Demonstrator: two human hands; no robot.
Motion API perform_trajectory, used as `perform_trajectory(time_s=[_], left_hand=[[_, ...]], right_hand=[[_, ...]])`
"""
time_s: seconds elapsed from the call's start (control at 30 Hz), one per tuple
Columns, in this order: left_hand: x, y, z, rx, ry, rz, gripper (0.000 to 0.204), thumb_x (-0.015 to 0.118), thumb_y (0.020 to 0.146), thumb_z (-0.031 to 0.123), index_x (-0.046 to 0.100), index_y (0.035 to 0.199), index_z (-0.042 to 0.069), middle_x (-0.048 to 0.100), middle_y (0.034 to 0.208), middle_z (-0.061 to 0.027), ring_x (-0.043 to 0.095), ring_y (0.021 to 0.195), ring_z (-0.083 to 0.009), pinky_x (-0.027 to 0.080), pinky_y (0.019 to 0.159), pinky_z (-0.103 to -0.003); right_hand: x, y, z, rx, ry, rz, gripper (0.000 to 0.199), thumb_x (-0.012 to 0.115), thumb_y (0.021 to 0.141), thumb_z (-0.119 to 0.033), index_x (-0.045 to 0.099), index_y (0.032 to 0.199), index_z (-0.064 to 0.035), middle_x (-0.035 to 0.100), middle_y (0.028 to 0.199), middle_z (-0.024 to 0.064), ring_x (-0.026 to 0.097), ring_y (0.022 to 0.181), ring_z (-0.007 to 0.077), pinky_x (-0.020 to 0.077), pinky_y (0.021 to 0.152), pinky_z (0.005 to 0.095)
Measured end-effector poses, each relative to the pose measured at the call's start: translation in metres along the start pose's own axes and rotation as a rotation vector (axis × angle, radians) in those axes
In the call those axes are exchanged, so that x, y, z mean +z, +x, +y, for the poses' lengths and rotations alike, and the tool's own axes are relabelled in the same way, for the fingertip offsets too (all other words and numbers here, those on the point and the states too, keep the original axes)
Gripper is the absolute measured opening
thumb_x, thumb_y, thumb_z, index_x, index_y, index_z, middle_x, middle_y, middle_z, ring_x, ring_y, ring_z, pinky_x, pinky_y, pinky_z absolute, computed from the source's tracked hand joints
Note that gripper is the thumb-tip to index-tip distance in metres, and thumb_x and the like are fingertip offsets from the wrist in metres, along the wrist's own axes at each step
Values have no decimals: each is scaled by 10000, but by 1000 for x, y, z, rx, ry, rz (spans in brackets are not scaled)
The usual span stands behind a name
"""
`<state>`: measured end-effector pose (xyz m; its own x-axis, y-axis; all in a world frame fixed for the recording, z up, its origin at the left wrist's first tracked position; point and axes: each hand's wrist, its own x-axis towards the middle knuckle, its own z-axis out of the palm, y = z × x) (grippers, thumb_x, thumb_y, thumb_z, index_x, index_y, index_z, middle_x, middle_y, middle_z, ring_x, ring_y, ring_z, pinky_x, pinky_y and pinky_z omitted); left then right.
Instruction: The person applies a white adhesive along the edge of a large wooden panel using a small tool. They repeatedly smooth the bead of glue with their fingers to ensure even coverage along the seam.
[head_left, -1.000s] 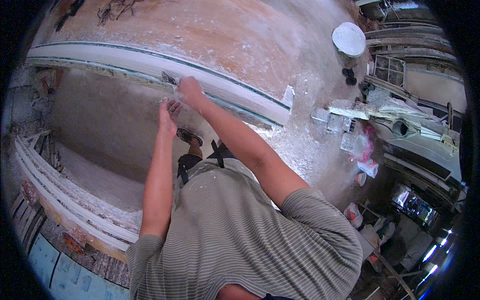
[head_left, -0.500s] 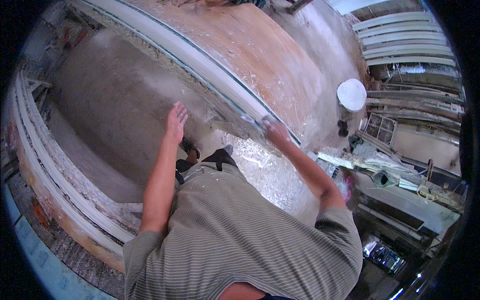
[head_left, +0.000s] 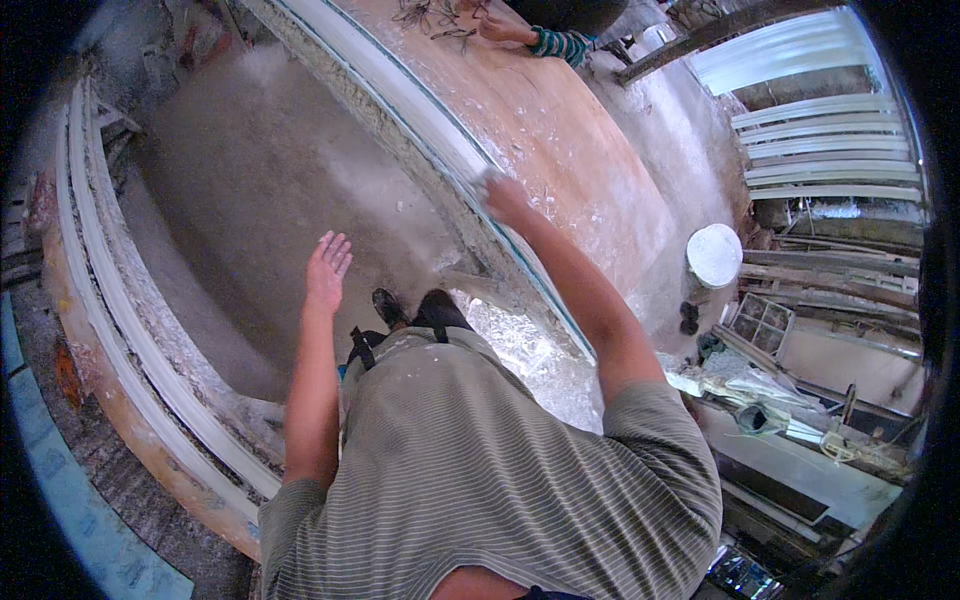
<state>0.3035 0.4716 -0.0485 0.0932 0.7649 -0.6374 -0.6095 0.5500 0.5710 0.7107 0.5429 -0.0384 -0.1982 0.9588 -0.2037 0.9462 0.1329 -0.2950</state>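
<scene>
A long white plaster strip (head_left: 400,95) with thin teal edges runs diagonally along the edge of a bench. My right hand (head_left: 507,200) is closed and rests on this strip. A small greyish thing shows at its fingertips, too little of it to name. My left hand (head_left: 325,268) hangs in the air over the dusty floor, its fingers stretched out and holding nothing. It is apart from the strip.
Beyond the strip lies an orange-brown board (head_left: 560,150) with white crumbs. A co-worker's hand (head_left: 508,30) is near dark strands (head_left: 440,22) at its far end. A white round bucket (head_left: 714,255) stands to the right. More long white strips (head_left: 130,330) lie at left.
My right hand has moved up and left along the strip, away from its near end. My left hand has dropped slightly left. The view has shifted, so the co-worker's hand now shows.
</scene>
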Motion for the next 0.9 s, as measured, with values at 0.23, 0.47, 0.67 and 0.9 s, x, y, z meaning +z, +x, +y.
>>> perform_trajectory(time_s=[0.23,0.47,0.67,0.9], left_hand=[[-44,10,-3,-32,-124,155,509,441,1005,319,389,1430,45,489,1407,-114,474,1284,-264,359,1099,-397],[-4,71,41,-47,-24,87,515,457,994,330,409,1419,42,490,1405,-108,484,1271,-260,364,1093,-398],[48,125,111,4,130,71,514,492,982,315,418,1408,36,514,1371,-117,500,1247,-258,383,1077,-401],[77,171,145,9,65,110,475,487,989,290,433,1393,46,514,1377,-106,509,1239,-274,388,1086,-411]], right_hand=[[-15,-139,44,-25,59,-71,427,654,727,-163,604,1150,-138,638,964,193,645,881,372,537,774,474],[-51,61,-41,59,33,-54,175,583,753,-106,587,922,-62,626,822,205,645,766,401,530,660,505],[-57,251,-111,-95,39,24,174,542,797,-89,660,894,-5,670,869,239,672,799,389,548,690,478],[-43,140,-67,-132,155,118,273,526,814,-65,588,1078,-35,634,998,208,638,884,399,531,752,498]])
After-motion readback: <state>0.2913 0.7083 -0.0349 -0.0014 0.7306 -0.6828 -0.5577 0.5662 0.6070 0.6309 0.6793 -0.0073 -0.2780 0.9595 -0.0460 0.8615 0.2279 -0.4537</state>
